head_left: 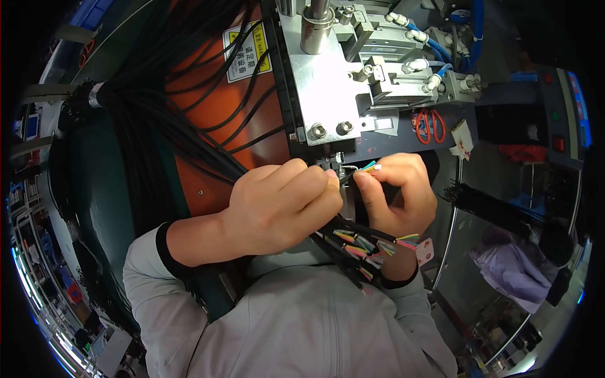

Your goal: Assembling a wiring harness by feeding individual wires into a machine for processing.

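My right hand [406,192] pinches thin coloured wires [368,167] between thumb and forefinger; blue, yellow and white strands show above the fingertips. Close beside it, my left hand [283,205] is closed, its fingers curled at the small metal fixture [339,162] on the machine's near edge. What the left fingers grip is hidden behind them. Below both hands hangs a bunch of black cables [353,242] with stripped, multicoloured wire ends. One of these ends lies by a small pinkish piece [425,251] near my right wrist.
A machine with a metal plate [324,82], bolts and pneumatic cylinders [400,85] stands just beyond my hands. Thick black cables [151,126] run over an orange panel [195,183] on the left. Red-handled scissors [430,126] lie at right. A lilac cloth [517,271] hangs farther right.
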